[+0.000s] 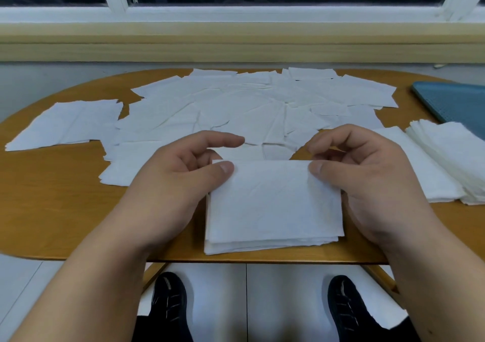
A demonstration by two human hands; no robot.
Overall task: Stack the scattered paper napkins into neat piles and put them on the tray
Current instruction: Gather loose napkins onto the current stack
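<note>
A small pile of white napkins (pixel 273 207) lies at the near edge of the wooden table (pixel 52 205). My left hand (pixel 178 173) pinches its far left corner, thumb on top. My right hand (pixel 367 173) pinches its far right corner the same way. Several loose napkins (pixel 236 108) lie spread over the middle and far side of the table. At the right, two neat napkin piles (pixel 446 160) sit side by side on the table. The blue tray (pixel 456 100) shows at the far right edge, partly cut off, with nothing visible on it.
A window sill and a pale wall run behind the table. Under the near table edge I see a tiled floor and two dark shoes (pixel 170 305).
</note>
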